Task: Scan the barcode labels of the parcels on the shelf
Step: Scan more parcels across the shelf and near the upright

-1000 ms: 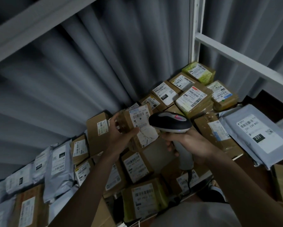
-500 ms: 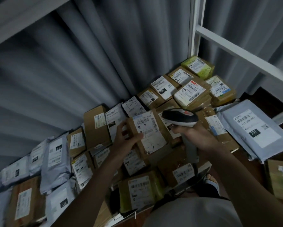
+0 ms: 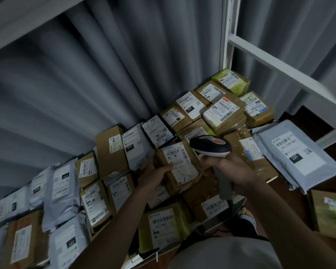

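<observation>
Many parcels cover the shelf, brown cardboard boxes and grey plastic mailers, each with a white barcode label. My left hand [image 3: 155, 176] grips the left side of a small brown box [image 3: 179, 167] in the middle of the pile, its white label facing up. My right hand [image 3: 232, 168] holds a black and white barcode scanner [image 3: 210, 146] by its grey handle. The scanner's head hovers just right of the box's label, pointing left over it.
A white shelf post [image 3: 226, 33] and a slanted white rail [image 3: 279, 66] stand at the right. A grey corrugated wall [image 3: 105, 74] backs the shelf. A large grey mailer [image 3: 297, 152] lies at the right. A stack of boxes [image 3: 223, 113] rises behind the scanner.
The view has shifted. My left hand has lowered the small box toward the pile and it now lies flatter. The scanner has moved right and up, staying beside the label.
</observation>
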